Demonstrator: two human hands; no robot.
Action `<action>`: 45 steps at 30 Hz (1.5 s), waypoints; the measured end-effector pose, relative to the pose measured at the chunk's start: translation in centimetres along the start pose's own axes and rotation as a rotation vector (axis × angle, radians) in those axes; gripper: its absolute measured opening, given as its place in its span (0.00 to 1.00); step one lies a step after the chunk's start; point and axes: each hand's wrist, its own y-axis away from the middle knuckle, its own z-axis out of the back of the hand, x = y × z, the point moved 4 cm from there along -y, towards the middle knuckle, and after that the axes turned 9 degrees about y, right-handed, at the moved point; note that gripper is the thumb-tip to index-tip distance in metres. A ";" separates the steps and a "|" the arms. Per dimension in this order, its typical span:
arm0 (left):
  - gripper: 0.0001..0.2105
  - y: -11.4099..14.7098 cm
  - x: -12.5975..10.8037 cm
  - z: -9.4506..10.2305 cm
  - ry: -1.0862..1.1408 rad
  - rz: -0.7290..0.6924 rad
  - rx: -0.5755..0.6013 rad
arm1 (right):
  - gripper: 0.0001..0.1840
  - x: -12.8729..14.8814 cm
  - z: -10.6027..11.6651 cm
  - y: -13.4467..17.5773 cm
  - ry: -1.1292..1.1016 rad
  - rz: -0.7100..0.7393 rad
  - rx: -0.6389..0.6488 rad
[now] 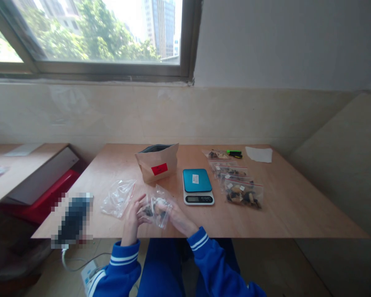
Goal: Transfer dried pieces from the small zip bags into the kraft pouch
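Your left hand [132, 216] and right hand [173, 214] are gripping a small clear bag [156, 210] of dark pieces between their fingers; filled bags [239, 185] are lying right of them, beyond the scale [198, 186], empties [117, 197] left.

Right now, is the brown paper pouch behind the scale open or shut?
Open. The brown paper pouch stands upright on the table, its top edges spread apart with the dark inside showing.

Soft daylight from the overexposed window [89, 33], wide-angle edge bending, mild blur.
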 end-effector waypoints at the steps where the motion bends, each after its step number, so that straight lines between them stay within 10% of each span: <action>1: 0.30 0.1 -0.1 0.0 0.042 0.047 0.044 | 0.23 0.2 0.1 0.1 -0.037 -0.010 0.003; 7: 0.29 0.5 -0.8 -0.3 0.021 -0.041 0.185 | 0.20 0.8 0.0 0.3 -0.134 -0.011 0.087; 18: 0.19 0.8 -0.4 -1.5 -0.153 -0.287 0.068 | 0.22 0.5 -0.6 0.4 -0.146 -0.021 -0.019; 30: 0.21 0.6 -0.4 -0.8 -0.145 -0.250 -0.031 | 0.23 1.0 -0.6 0.4 0.140 0.070 0.032; 45: 0.23 -1.3 -1.8 4.1 0.109 -0.045 -0.096 | 0.22 1.4 2.7 0.6 -0.039 -0.026 -0.166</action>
